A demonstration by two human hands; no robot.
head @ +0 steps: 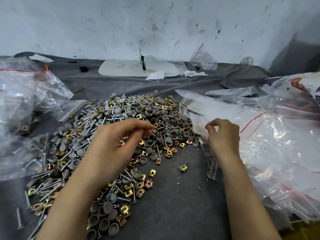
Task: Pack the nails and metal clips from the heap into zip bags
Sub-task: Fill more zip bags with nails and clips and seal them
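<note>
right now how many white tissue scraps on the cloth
3 scraps: one back left, one before the white board, one right of it; bags may hide more.

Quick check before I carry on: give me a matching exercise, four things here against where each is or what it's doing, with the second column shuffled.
1. left hand
2. right hand
3. white board
4. filled zip bags

a. by the far wall
b. pinching a clear zip bag
c. left side of the cloth
d. over the heap

Pairs: 1-d, 2-b, 3-a, 4-c
</note>
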